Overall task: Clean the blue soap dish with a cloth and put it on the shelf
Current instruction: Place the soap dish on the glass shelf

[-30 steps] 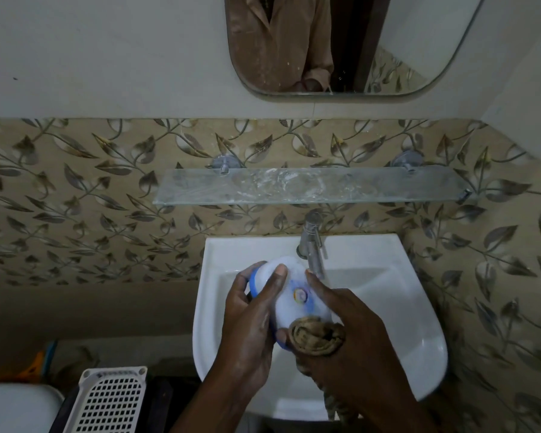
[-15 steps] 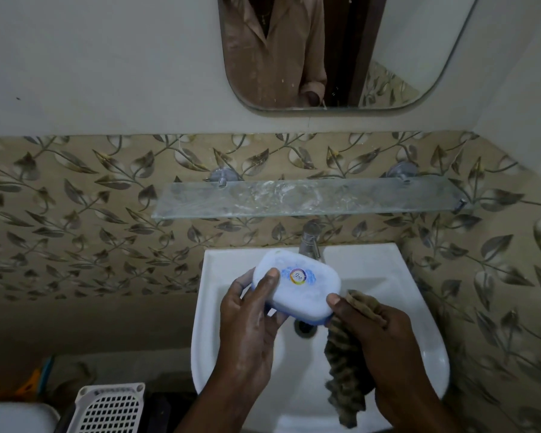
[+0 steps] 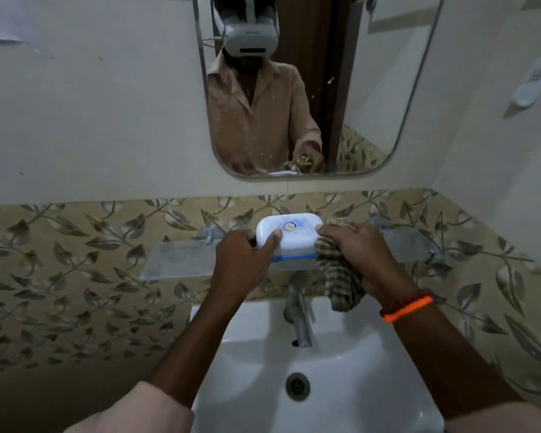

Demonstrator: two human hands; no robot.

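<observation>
Your left fingers (image 3: 270,242) clamp the left end of the soap dish (image 3: 289,237), thumb pressed on its white lid. Your right hand (image 3: 361,254) pinches the right end with the cloth (image 3: 341,276) bunched underneath. The dish sits level at the glass shelf (image 3: 181,259), between both hands; whether it touches the shelf is unclear.

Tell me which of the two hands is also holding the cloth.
The right hand, the one with the orange wristband, bunches the checked cloth against the soap dish; the left hand grips only the dish.
</observation>
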